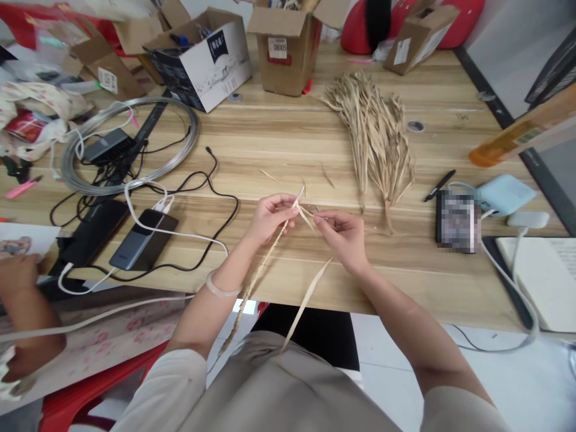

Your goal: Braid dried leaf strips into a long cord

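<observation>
The left hand [275, 221] pinched the long braided strip [257, 275] near its top, and the strip hung down past the edge of the table [279, 129]. The right hand [344, 235] was just beside it, with finger and thumb closed on the thin loose strands [308, 213]. Farther away, a bunch of dry leaves [366, 129] lay on the table. Behind that stood an open brown box [284, 57].
</observation>
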### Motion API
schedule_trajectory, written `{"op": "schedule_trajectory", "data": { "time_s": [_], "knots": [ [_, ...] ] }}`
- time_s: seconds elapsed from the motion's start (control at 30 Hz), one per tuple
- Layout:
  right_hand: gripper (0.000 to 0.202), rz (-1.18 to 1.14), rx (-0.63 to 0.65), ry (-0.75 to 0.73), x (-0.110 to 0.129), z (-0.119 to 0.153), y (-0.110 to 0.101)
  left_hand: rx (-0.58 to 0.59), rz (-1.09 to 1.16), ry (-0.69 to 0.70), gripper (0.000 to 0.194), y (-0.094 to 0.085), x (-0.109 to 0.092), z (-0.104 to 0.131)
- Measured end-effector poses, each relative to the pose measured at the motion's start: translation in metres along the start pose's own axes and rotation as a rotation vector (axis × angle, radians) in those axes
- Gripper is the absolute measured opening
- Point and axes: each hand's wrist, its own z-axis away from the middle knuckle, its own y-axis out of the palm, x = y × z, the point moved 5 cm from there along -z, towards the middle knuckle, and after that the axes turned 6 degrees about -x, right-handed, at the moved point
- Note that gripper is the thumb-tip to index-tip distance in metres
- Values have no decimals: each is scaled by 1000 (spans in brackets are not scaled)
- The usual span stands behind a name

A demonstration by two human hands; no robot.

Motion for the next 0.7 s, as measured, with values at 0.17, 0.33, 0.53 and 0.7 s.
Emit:
{"op": "schedule_trajectory", "data": {
  "time_s": [0.17,0.33,0.53,0.7],
  "knots": [
    [20,120,-26,-97,3,1,-3,20,-8,6,34,0,3,-1],
    [22,188,-67,-141,4,2,-4,21,-31,16,34,0,2,0],
    [21,229,-99,-179,6,3,-6,58,-59,25,35,2,0,1],
    [17,246,-69,-221,9,4,-5,33,-67,33,37,3,-1,1]
  ]
}}
